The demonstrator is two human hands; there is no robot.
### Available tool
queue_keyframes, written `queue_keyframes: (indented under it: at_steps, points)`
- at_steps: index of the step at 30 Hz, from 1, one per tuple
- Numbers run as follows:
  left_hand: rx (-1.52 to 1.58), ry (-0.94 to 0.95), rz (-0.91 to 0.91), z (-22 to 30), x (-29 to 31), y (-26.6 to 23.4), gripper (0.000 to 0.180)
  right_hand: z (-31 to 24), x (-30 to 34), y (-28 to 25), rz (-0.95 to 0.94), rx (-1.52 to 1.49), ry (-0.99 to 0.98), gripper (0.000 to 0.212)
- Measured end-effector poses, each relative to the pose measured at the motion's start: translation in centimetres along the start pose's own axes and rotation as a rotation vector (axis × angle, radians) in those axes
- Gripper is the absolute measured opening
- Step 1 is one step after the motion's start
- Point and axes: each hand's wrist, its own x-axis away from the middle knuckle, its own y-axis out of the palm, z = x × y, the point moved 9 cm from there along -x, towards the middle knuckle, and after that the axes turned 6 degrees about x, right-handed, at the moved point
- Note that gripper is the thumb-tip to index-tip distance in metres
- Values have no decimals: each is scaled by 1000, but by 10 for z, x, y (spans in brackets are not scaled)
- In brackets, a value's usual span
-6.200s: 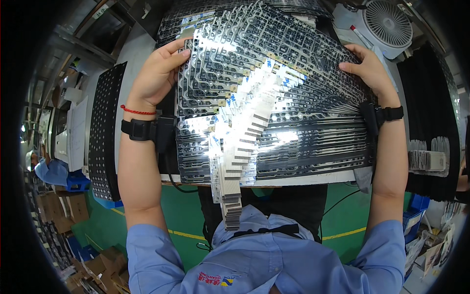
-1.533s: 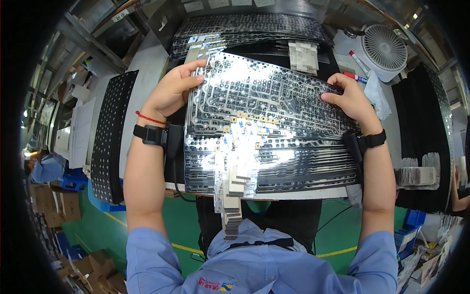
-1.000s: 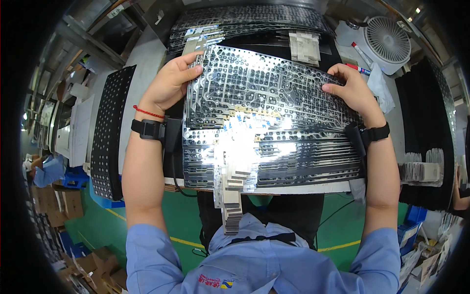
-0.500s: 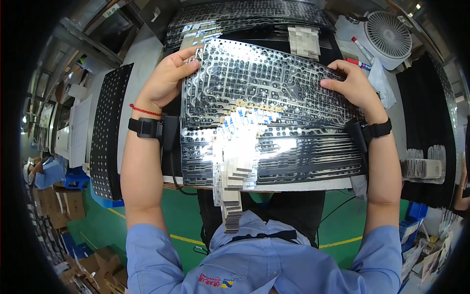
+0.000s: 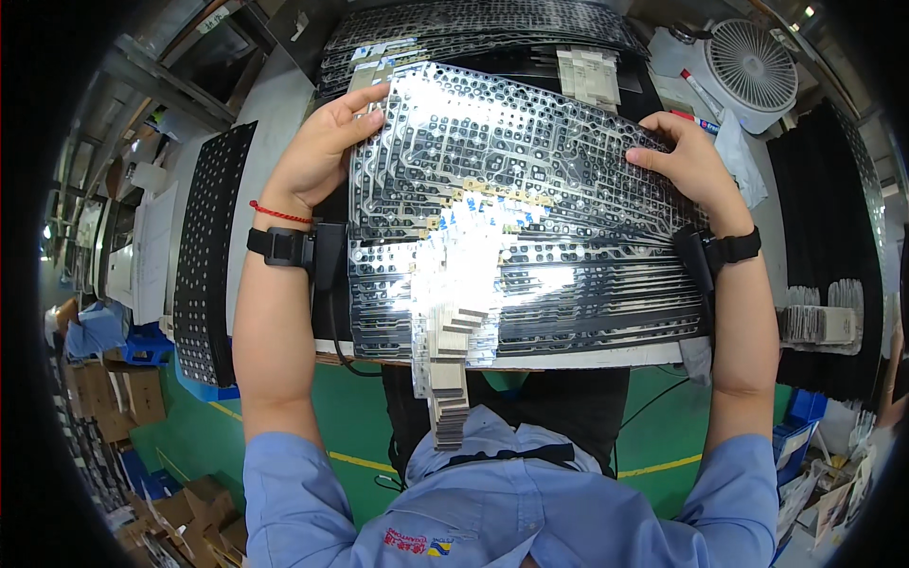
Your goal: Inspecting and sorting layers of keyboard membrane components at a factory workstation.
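A fanned stack of printed circuit sheets (image 5: 530, 151), see-through with dark dots and silvery traces, lies before me. My left hand (image 5: 346, 133) grips the upper left edge of the topmost sheets, thumb on top and fingers behind. At their right edge my right hand (image 5: 677, 156) pinches them the same way. Lower sheets (image 5: 597, 312) lie overlapped flat on the table's near edge. Their pale connector tails (image 5: 448, 369) hang stepwise over that edge, with blue-and-white strips above. Glare washes out the middle of the stack.
More circuit sheets (image 5: 492, 28) are piled at the back, with pale tails (image 5: 589, 78). A white fan (image 5: 753, 71) and a red marker (image 5: 701, 93) stand back right. Black dotted sheets (image 5: 213, 256) lie left; a dark stack (image 5: 824, 237) with pale tails lies right.
The upper edge of the held sheets has risen slightly and shifted away from me. My right hand has moved a little to the right; both hands keep their grip.
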Motion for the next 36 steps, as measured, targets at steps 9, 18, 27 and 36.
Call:
queue_keyframes:
  at_steps: [9, 18, 27, 36]
  points:
    - [-12, 12, -31, 0, -2, -1, 41, -5, 1, -8, 53, 52, -40, 32]
    - [-70, 3, 23, 3, 1, 3, 41, 7, -2, -10, 41, -3, -32, 31]
    - [-24, 32, 54, 4, -2, -3, 41, 10, -2, -12, 38, -64, 14, 29]
    - [-24, 66, 72, 5, -1, -7, 36, 12, -3, -18, 80, -19, -28, 26]
